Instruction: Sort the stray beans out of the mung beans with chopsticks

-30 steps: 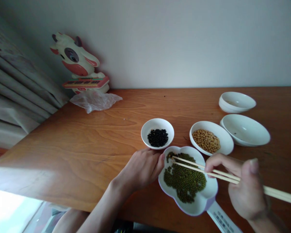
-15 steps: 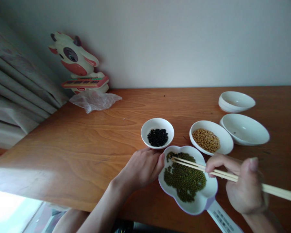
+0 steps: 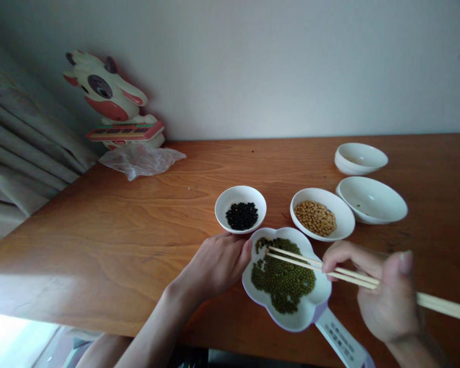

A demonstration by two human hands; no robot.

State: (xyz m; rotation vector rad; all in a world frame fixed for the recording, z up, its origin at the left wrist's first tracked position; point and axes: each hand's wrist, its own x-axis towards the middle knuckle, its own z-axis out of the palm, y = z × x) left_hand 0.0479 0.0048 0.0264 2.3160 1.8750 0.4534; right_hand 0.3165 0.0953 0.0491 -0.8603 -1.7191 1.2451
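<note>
A white flower-shaped scoop (image 3: 322, 296) with a printed handle holds green mung beans (image 3: 285, 278), with a few darker and paler beans near its upper left edge. My right hand (image 3: 387, 291) grips a pair of wooden chopsticks (image 3: 352, 276). Their tips are slightly apart, down among the beans at the scoop's upper left; whether they pinch a bean I cannot make out. My left hand (image 3: 222, 260) lies at the scoop's left rim, thumb against it and fingers curled, fingertips hidden. Just above that hand stands a small white bowl (image 3: 221, 212) of black beans (image 3: 242, 216).
Behind the scoop is a white bowl (image 3: 345, 220) of yellow soybeans (image 3: 315, 217). Farther right stand a white bowl (image 3: 383, 199) with a tiny speck inside and stacked white bowls (image 3: 360, 158). A cow toy (image 3: 115, 102) and a crumpled plastic bag (image 3: 141, 159) sit at the back left.
The view has shifted, so the bowls and scoop appear farther left. The chopstick tips have spread slightly apart over the same spot in the scoop. My left hand stays at the rim.
</note>
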